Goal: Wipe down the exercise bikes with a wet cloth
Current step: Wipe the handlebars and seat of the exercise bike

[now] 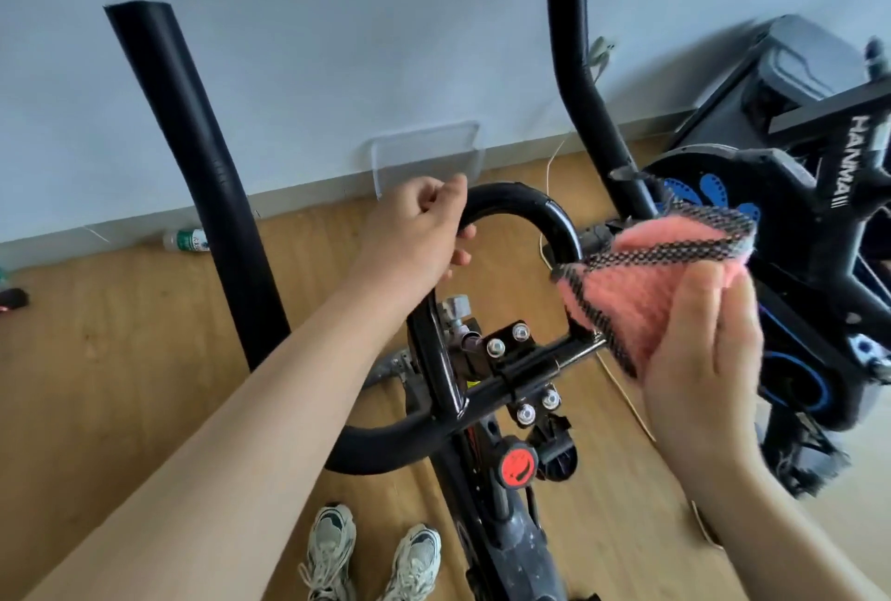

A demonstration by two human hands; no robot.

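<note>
Cloth [641, 292] in right grip [704, 359], pressed on handlebar loop [520, 200]

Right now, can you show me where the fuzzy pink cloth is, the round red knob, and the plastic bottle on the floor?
Fuzzy pink cloth with black checked edge [622, 306], head view: middle of the pink part.
Round red knob [518, 466], head view: centre of its face.
Clear plastic bottle [185, 241], head view: its labelled body.

Both forearms are bare all the way up, no sleeves anywhere in shot, and no watch, rings or gloves on the left hand [414, 234] or right hand [708, 359]. Down below, chunky off-white sneakers [373, 552] with dark grey panels and white laces.
</note>
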